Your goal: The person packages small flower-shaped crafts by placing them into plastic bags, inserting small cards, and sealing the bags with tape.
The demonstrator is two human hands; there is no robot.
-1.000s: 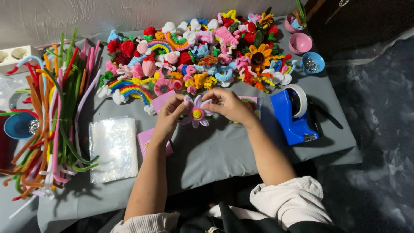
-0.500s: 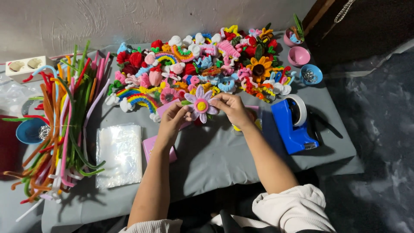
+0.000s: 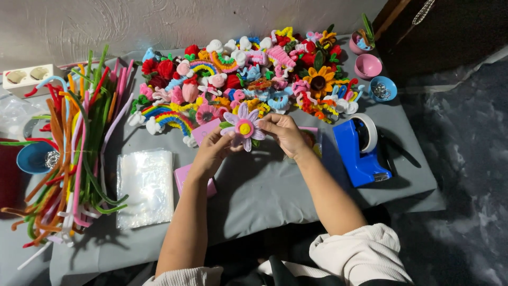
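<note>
Fingers of our left hand [image 3: 211, 151] and right hand [image 3: 286, 132] pinch a lilac pipe-cleaner flower [image 3: 243, 127] at mid-frame, above the grey cloth [image 3: 264, 190]; finished craft pieces [image 3: 248, 74] crowd the upper centre; loose pipe cleaners [image 3: 74, 143] lie left; a blue tape dispenser [image 3: 360, 151] sits right.

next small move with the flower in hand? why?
Probably set the purple flower down on the bare grey cloth in front of the hands. Both the left hand and right hand pinch its edges, it looks finished with a yellow centre, and the pile of finished pieces behind is crowded.
</note>
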